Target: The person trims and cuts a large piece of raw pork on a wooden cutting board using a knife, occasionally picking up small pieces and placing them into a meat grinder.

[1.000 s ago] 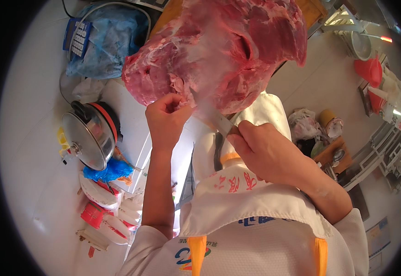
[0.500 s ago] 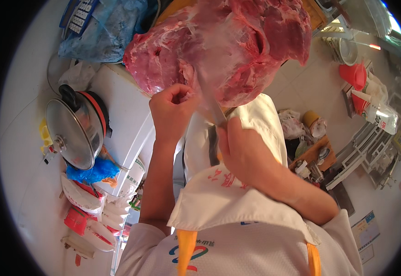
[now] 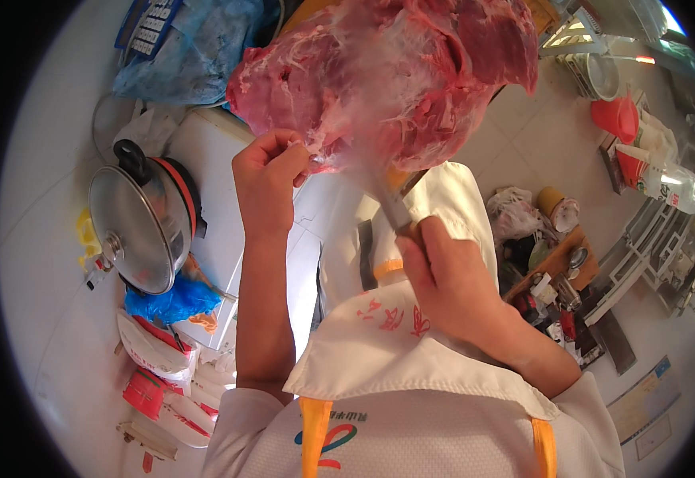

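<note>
Pale tiles cover the floor (image 3: 515, 147) of a sunlit, crowded workroom, where a large cut of raw meat (image 3: 323, 76) sits at the top of the view on a wooden surface (image 3: 301, 14) whose edges show on either side. To the left lie a blue plastic bag (image 3: 196, 72) and, nearer the worker, a steel pot (image 3: 174, 211) under a glass lid (image 3: 128, 231); to the right are a white metal rack (image 3: 626, 259) and a red plastic container (image 3: 614, 118). The worker, in a cream apron (image 3: 411, 350), keeps both hands well apart. The left hand (image 3: 272, 171), its forearm nearly upright, pinches the lower left edge of the meat between thumb and curled fingers. The right hand (image 3: 459, 275), its forearm slanting in from lower right, is wrapped around the handle of a knife (image 3: 395, 211), its motion-blurred blade angled toward the meat's lower edge; whether it touches cannot be told.
</note>
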